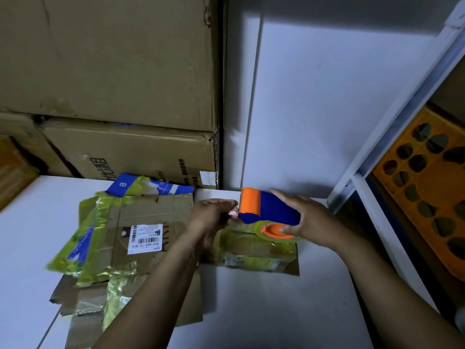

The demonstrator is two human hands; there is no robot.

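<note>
Your right hand (pixel 310 222) grips the tape dispenser (pixel 271 210) just above the right part of the flattened carton (pixel 148 217), its long axis pointing left, so the orange roller end (pixel 249 200) lies against the curled fingers (pixel 232 213) of your left hand (pixel 210 219), though whether they pinch anything I cannot tell.

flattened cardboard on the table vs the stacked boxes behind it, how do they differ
The flattened cardboard lies flat and torn; the stacked boxes stand whole. The flattened cardboard carries yellowish tape and a white barcode label; the stacked boxes are mostly bare, the lower one printed in black. Both are brown cardboard.
</note>
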